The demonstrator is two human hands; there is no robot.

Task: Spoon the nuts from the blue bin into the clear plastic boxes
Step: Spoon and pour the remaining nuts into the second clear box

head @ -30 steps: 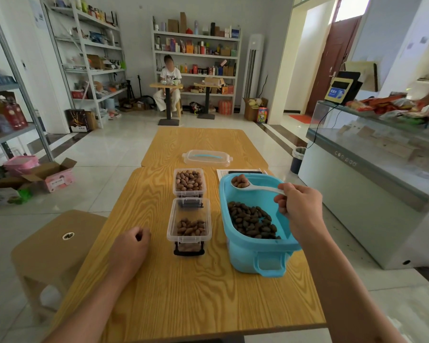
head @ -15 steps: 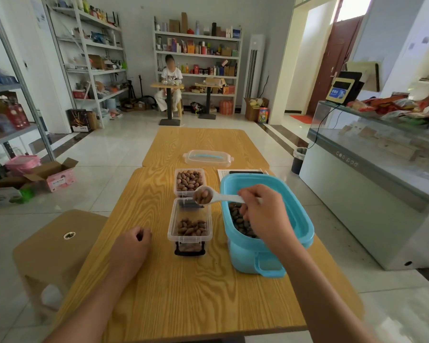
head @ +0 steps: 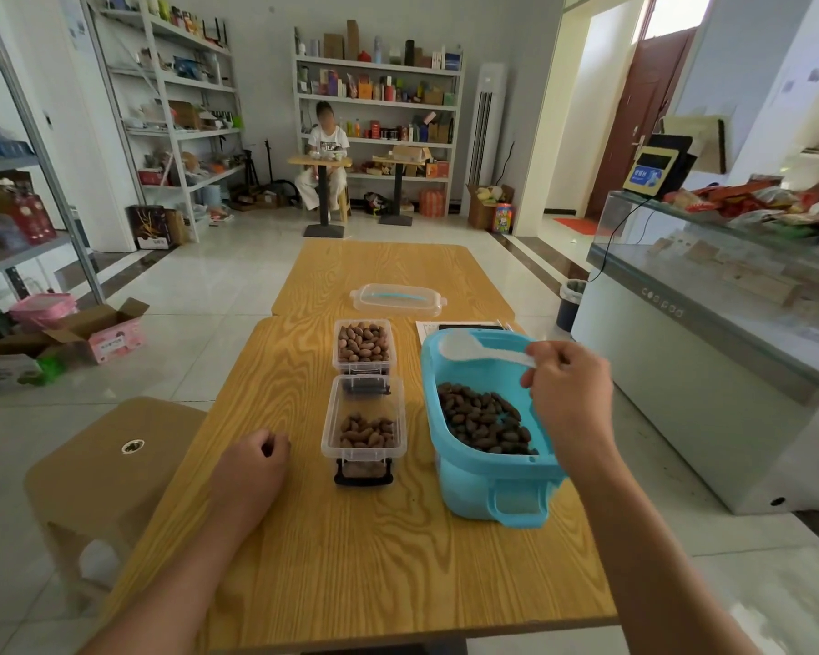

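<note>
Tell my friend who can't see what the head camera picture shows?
A right hand holds an empty white spoon over a blue bin of nuts. Beside it stand two clear boxes, the far one fuller. The left hand rests on the table.

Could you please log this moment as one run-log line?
right hand holds empty spoon over blue bin | left hand idle on table
</note>
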